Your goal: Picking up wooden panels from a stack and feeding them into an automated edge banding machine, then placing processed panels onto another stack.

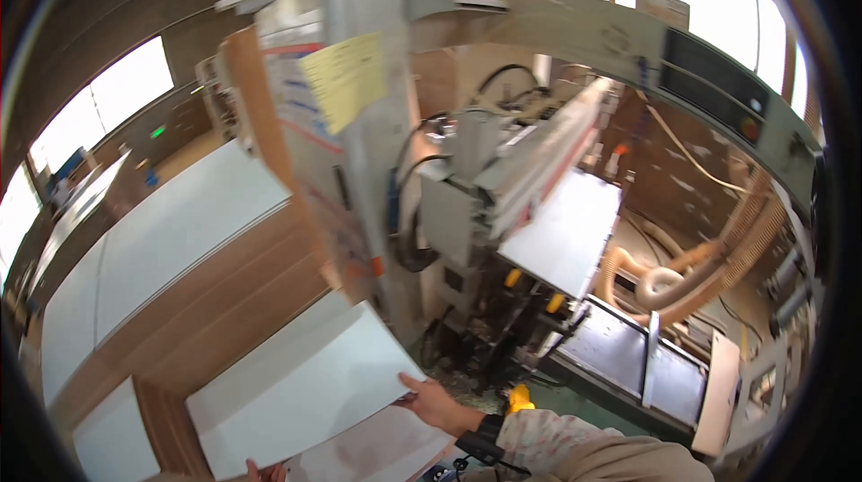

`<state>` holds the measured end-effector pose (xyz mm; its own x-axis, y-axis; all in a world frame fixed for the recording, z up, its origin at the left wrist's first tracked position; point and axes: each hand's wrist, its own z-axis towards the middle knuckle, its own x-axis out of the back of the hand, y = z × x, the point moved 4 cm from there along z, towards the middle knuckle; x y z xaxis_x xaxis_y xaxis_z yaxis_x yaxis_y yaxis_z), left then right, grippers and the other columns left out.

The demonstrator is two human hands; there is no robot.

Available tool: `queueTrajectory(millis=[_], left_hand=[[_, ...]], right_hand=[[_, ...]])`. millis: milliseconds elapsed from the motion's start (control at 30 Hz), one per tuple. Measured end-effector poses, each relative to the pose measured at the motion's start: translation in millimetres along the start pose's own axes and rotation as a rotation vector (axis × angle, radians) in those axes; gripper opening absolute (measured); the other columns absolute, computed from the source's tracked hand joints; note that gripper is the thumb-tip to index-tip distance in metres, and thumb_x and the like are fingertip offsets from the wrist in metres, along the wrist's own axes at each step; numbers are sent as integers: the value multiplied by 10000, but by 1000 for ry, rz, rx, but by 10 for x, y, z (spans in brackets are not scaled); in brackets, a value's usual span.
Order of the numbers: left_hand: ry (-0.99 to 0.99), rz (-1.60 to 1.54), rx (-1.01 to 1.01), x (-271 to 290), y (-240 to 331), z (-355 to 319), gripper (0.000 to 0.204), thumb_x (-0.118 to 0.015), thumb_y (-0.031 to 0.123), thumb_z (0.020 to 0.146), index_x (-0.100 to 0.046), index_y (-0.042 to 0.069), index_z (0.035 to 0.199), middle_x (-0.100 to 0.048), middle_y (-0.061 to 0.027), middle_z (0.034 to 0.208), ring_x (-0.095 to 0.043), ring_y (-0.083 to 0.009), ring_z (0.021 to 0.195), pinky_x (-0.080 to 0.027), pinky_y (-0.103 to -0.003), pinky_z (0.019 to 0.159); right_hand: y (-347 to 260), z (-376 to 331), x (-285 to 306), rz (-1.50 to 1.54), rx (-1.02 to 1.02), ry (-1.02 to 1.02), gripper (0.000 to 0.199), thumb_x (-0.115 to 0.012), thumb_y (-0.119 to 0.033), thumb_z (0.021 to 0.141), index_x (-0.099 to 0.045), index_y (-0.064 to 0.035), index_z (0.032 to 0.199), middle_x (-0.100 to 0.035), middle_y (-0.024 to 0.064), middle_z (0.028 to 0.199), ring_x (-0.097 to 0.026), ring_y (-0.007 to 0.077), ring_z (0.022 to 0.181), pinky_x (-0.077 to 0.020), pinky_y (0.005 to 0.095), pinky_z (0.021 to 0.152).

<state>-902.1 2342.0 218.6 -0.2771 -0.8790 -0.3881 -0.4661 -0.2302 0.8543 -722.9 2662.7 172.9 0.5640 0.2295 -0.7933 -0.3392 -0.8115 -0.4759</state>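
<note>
A flat white panel (296, 383) lies tilted in front of me, low and left of the middle. My right hand (435, 406) grips its right-hand corner, thumb on the upper face and fingers curled beneath the edge. At the near edge, my left hand (265, 471) shows only in part at the bottom of the picture, its fingers closed on the same panel. Beneath the panel shows another pale board (377, 448). A dark band with a cable circles my right wrist.
Stacked white boards (189, 230) stand at the left. A large grey machine (359, 141) with a yellow paper rises ahead. Inside its frame another white panel (570, 230) rests on supports. Beige hoses (664, 284) coil at the right, beyond a dark-topped metal bed (611, 347).
</note>
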Motion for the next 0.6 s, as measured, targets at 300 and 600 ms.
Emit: queueTrajectory(millis=[300,600], left_hand=[[40,546,-478,34,-329,-481,548,-521,188,863,-301,-109,1268,-461,-170,1185,-493,-287,1014,-422,-342,865],[-96,341,-150,-2128,-1018,-1131,542,-490,236,886,-308,-106,1264,-457,-180,1209,-482,-286,1034,-412,-359,862]], right_hand=[[-1401,-1135,321,-220,194,125,299,-595,-127,836,-553,33,1084,-603,91,1039,-592,188,922,-491,302,784],[-2938,-2053,1634,73,530,305,299,-516,-175,861,-512,23,1085,-591,113,1042,-589,223,930,-479,334,816]])
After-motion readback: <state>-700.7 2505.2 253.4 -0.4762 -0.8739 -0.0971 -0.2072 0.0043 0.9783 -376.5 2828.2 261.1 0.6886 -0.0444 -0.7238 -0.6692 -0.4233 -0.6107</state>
